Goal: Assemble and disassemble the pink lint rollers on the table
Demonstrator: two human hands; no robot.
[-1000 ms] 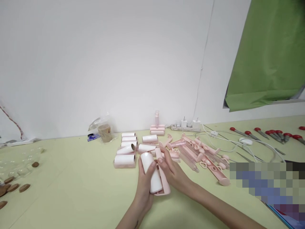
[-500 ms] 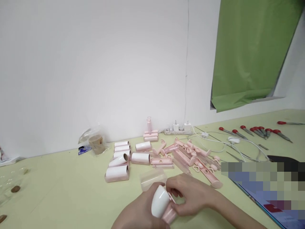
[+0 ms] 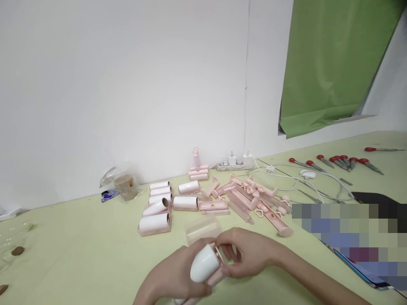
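My left hand (image 3: pixel 173 271) is wrapped round a white sticky-paper lint roll (image 3: pixel 205 263), which is tilted with its rounded side toward me. At the roll's right end, my right hand (image 3: pixel 246 250) pinches a pink plastic lint roller frame (image 3: pixel 216 277) with thumb and fingers. Part of that frame shows below the roll; the rest is hidden by my hands. Just beyond them lies a clear plastic cover (image 3: pixel 203 228). Several white lint rolls (image 3: pixel 154 221) stand to the left, some in pink holders.
Pink frames and handles (image 3: pixel 241 197) lie in a loose pile behind my right hand. A power strip (image 3: pixel 235 167) with white cables sits by the wall. Red-handled tools (image 3: pixel 343 161) are at the right, a bagged cup (image 3: pixel 125 186) at the back left.
Both hands have shifted slightly left with the lint roll, which has turned to a flatter tilt. The pink end piece now sits closer against the roll's right end. The view has tipped slightly.
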